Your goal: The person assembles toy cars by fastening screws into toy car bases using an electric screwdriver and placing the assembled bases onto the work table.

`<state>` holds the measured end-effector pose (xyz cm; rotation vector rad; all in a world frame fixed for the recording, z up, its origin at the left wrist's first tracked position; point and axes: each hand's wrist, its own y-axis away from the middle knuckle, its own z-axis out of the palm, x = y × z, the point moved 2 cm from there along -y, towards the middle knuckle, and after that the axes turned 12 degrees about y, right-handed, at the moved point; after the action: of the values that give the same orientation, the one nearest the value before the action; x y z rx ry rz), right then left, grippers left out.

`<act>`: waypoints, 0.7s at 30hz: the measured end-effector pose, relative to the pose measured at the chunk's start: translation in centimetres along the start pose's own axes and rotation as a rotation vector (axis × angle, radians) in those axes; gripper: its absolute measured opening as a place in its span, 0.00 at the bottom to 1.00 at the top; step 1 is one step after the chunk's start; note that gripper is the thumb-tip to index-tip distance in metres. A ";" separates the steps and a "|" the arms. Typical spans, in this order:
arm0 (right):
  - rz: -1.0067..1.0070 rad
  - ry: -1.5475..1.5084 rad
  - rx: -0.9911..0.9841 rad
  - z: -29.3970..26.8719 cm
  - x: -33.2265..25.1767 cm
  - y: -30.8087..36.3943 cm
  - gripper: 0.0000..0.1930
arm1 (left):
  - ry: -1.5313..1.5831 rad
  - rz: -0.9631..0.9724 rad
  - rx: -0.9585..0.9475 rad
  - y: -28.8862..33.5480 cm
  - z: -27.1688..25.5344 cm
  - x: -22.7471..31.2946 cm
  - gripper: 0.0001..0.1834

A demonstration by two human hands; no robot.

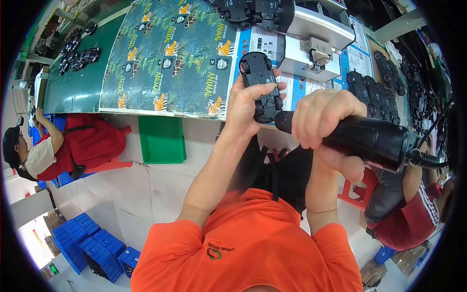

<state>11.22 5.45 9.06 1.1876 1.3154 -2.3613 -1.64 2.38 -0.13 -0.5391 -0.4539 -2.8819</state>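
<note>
My left hand is closed round a black toy car, held wheels outward with its underside facing up, the thumb pressed across its middle. In my right hand is a black corded electric screwdriver, lying nearly level with its narrow nose pointing left. That nose is beside the car's near end; whether its tip touches the car I cannot tell. The screwdriver's cord leaves its back end toward the right. Both hands are over the bench's front edge.
A white metal machine stands on the bench beyond my hands. Black toy cars lie at the back and in rows at right. A printed animal-pattern sheet covers the left. Co-workers sit on both sides; a green tray is below the bench edge.
</note>
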 end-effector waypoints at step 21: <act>-0.121 0.363 0.170 -8.8 -9.2 5.7 0.38 | -2.429 1.153 -0.612 -2.0 -0.3 19.5 0.36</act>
<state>25.10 7.04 9.60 1.6978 1.3404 -2.4650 -20.12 1.91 6.48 -2.6043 0.4930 -0.0697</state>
